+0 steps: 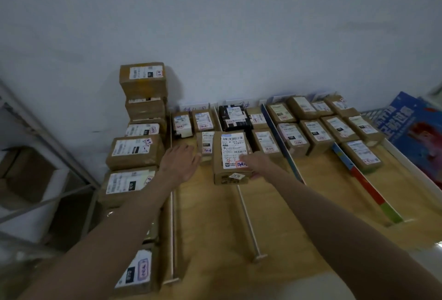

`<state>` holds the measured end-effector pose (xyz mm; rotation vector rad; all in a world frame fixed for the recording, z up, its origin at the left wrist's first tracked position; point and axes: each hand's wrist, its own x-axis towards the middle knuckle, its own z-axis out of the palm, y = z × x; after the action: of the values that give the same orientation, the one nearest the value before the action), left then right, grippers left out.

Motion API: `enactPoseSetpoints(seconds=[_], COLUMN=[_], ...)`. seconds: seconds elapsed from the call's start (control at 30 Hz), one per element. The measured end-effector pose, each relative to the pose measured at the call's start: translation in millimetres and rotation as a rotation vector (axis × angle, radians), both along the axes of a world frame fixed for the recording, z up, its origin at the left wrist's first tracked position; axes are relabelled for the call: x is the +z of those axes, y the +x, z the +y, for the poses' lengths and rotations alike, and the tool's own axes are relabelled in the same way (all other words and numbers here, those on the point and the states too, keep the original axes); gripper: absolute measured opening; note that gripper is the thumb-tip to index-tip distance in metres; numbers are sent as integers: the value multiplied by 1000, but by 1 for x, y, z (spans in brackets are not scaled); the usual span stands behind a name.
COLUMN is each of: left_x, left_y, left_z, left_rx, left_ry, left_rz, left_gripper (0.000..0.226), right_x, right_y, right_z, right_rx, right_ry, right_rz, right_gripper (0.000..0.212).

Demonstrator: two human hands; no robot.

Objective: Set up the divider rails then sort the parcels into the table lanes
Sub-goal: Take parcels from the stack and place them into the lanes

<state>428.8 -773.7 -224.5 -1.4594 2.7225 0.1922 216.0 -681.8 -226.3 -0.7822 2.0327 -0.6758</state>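
A: What lies nearest?

B: The pale wooden table (215, 223), with two thin wooden divider rails (247, 223) running away from us, and brown labelled cartons stacked along its left edge (130, 183).

A: And the hands?

B: The right hand (254, 163) grips a brown cardboard parcel with a white shipping label (230, 156), thumb on the label, fingers tucked beneath; the parcel sits over the far part of the second rail. The left hand (183, 159) is spread flat, fingers straight, in the lane beside it, holding nothing.

A: What crowds the spot?

B: Small brown parcels (207, 121) are packed just behind, with a black-wrapped parcel (235, 117) among them. To the right, a blue-edged rail (282, 146) and a multicoloured rail (366, 184) fence more rows of parcels (315, 133).

A: Farthest?

B: A tall carton stack (143, 89) against the white wall (239, 24), and a blue printed box (416, 132) on the right.
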Motion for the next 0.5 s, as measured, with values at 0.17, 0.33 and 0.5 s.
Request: enactPoseSetpoints(seconds=[0.17, 0.33, 0.5], left_x=[-17, -18, -22], left_y=[22, 44, 63], left_z=[5, -25, -74], left_rx=[83, 147, 185], left_ry=[-14, -23, -45], left_rz=[2, 25, 49], left_gripper=[50, 51, 44], right_x=[-27, -42, -60], right_y=[15, 34, 52], right_z=[-8, -51, -112], right_rx=[90, 134, 171], right_ry=[22, 26, -11], right_rz=[-8, 15, 72], right_gripper=[38, 50, 50])
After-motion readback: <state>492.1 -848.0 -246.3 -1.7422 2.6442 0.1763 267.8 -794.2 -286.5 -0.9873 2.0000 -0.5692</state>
